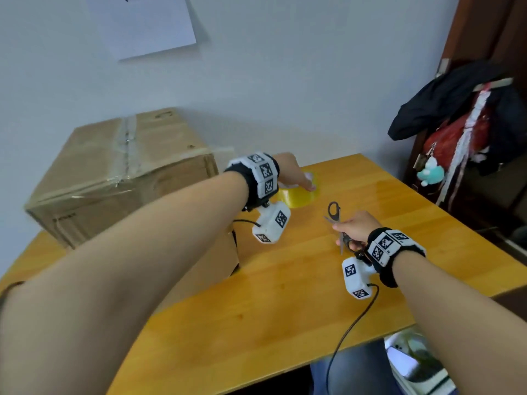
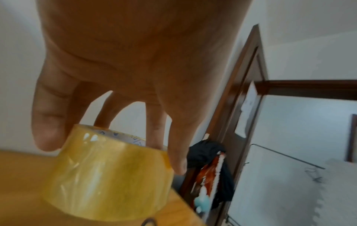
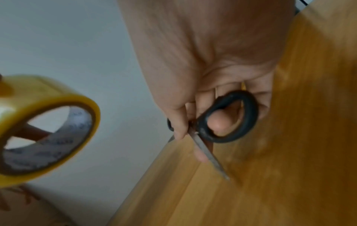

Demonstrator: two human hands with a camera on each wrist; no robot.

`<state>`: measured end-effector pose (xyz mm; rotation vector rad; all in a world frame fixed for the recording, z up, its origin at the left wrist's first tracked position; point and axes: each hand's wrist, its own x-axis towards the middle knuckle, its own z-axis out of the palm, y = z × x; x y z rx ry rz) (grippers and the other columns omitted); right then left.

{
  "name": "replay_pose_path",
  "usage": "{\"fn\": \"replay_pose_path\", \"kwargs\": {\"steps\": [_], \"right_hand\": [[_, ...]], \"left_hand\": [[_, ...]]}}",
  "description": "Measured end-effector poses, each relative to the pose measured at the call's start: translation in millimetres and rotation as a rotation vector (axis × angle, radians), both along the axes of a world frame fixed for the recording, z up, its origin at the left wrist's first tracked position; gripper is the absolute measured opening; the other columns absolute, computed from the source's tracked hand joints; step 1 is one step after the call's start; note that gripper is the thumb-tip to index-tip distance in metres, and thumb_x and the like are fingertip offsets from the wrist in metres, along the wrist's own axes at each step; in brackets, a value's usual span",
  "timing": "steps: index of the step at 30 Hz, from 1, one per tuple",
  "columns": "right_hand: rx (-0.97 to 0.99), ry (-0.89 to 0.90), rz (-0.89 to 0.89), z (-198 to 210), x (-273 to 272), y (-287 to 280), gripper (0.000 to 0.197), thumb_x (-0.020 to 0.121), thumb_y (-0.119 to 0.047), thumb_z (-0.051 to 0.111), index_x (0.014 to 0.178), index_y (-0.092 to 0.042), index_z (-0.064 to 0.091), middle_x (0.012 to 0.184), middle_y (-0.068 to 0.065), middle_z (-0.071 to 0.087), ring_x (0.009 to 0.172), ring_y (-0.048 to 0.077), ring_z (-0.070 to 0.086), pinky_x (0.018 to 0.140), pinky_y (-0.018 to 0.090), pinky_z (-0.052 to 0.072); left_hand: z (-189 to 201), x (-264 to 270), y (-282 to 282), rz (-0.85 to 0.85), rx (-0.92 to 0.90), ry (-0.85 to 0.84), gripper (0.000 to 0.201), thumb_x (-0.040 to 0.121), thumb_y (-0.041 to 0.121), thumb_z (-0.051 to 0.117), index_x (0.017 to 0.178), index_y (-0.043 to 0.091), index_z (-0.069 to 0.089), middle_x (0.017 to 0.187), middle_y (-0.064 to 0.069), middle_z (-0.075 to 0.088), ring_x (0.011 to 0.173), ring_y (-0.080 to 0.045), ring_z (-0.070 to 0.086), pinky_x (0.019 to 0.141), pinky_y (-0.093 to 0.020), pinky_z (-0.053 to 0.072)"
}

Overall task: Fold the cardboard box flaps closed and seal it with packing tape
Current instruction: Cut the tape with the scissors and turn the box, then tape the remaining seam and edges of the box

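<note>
A closed cardboard box point(image 1: 114, 178) with clear tape along its seams stands at the table's back left. Just right of it, near the far table edge, is a yellowish roll of packing tape point(image 1: 299, 196) point(image 2: 108, 172) point(image 3: 44, 122). My left hand point(image 1: 296, 175) point(image 2: 135, 61) grips it from above, thumb outside and fingers reaching into the core. I cannot tell whether the roll touches the table. Black-handled scissors point(image 1: 338, 220) point(image 3: 228, 117) are held in my right hand point(image 1: 356, 226) point(image 3: 212, 61), a finger through one loop and the blades pointing down at the wood.
The orange wooden table point(image 1: 285, 295) runs from the box to the right edge. Dark clothing and a red bag point(image 1: 462, 118) hang at the right by a brown door frame. A sheet of paper point(image 1: 142, 21) is on the wall. A wrist cable point(image 1: 350, 326) trails over the front edge.
</note>
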<state>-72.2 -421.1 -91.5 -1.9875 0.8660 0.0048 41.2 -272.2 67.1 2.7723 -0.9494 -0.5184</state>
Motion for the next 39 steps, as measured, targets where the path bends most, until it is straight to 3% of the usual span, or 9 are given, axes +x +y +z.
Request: {"fn": "replay_pose_path", "kwargs": {"steps": [3,10,15,19,22,26,28,35,39], "right_hand": [[-0.052,0.044,-0.052,-2.1,-1.3,-5.6,0.043,0.096,-0.029,0.065,0.068,0.003,0.071,0.062,0.008,0.073,0.037,0.018,0.051,0.042,0.024,0.041],[-0.198,0.162,-0.037,-8.3,-3.9,-13.3,0.046,0.087,-0.034,0.075,0.057,-0.008,0.053,0.048,0.004,0.046,0.043,0.019,0.041,0.047,0.026,0.031],[-0.210,0.167,-0.042,-6.0,-1.4,-6.4,0.045,0.086,-0.035,0.075,0.059,-0.010,0.049,0.055,0.005,0.045,0.050,0.021,0.041,0.055,0.029,0.034],[-0.283,0.132,-0.027,14.1,2.1,2.8,0.031,0.095,-0.026,0.060,0.068,-0.010,0.062,0.061,0.007,0.047,0.057,0.022,0.042,0.056,0.031,0.035],[-0.271,0.077,0.016,32.3,8.1,7.1,0.020,0.094,-0.025,0.063,0.101,-0.009,0.072,0.095,0.010,0.067,0.085,0.026,0.059,0.077,0.036,0.050],[-0.252,-0.053,0.094,69.3,26.2,30.9,0.016,0.094,-0.027,0.065,0.104,-0.016,0.071,0.108,0.004,0.064,0.097,0.021,0.056,0.082,0.034,0.047],[-0.216,-0.118,0.111,86.9,33.1,45.0,0.012,0.095,-0.027,0.064,0.104,-0.020,0.068,0.106,0.002,0.062,0.096,0.021,0.055,0.081,0.034,0.045],[0.042,-0.426,0.163,150.3,60.5,98.8,0.020,0.100,-0.016,0.051,0.111,-0.015,0.067,0.101,0.005,0.073,0.079,0.023,0.066,0.069,0.038,0.056],[0.100,-0.533,0.227,181.6,61.0,129.2,0.024,0.099,-0.007,0.047,0.095,-0.013,0.070,0.098,0.008,0.074,0.079,0.026,0.070,0.067,0.038,0.059]], "left_hand": [[-40.9,2.0,2.9,0.050,0.019,0.096,0.046,0.087,0.045,0.071,0.114,0.008,0.061,0.106,-0.008,0.058,0.094,-0.025,0.060,0.089,-0.036,0.053],[-114.3,-3.6,-1.4,0.125,0.123,0.102,0.073,0.077,0.064,0.072,0.123,0.009,0.058,0.125,-0.009,0.060,0.111,-0.027,0.057,0.089,-0.037,0.051],[-118.4,-19.3,-3.6,0.049,0.242,0.018,0.084,0.086,0.070,0.054,0.145,0.012,0.042,0.149,-0.012,0.042,0.144,-0.033,0.027,0.116,-0.047,0.030],[-108.2,-17.1,1.6,-0.021,0.237,0.077,0.068,0.096,0.069,0.033,0.144,0.023,0.045,0.147,-0.001,0.047,0.135,-0.027,0.044,0.112,-0.041,0.036],[-91.1,-11.0,3.1,0.030,0.152,0.130,0.046,0.091,0.061,0.054,0.099,0.016,0.062,0.099,-0.004,0.062,0.094,-0.025,0.060,0.082,-0.032,0.048],[-43.7,-8.0,23.7,0.026,-0.056,0.132,0.048,0.097,0.040,0.060,0.132,0.008,0.059,0.127,-0.009,0.060,0.107,-0.027,0.059,0.073,-0.030,0.048],[-27.1,-9.8,32.8,0.032,-0.163,0.163,0.043,0.096,0.035,0.063,0.131,0.009,0.062,0.128,-0.010,0.061,0.099,-0.025,0.059,0.066,-0.030,0.052],[35.5,-4.9,81.9,0.102,-0.569,0.254,0.030,0.092,0.021,0.065,0.113,0.000,0.070,0.113,-0.013,0.069,0.095,-0.023,0.068,0.081,-0.041,0.062],[64.8,-11.1,108.5,0.157,-0.791,0.489,0.028,0.095,0.010,0.059,0.118,-0.006,0.062,0.096,-0.014,0.062,0.087,-0.028,0.070,0.084,-0.040,0.060]]}}
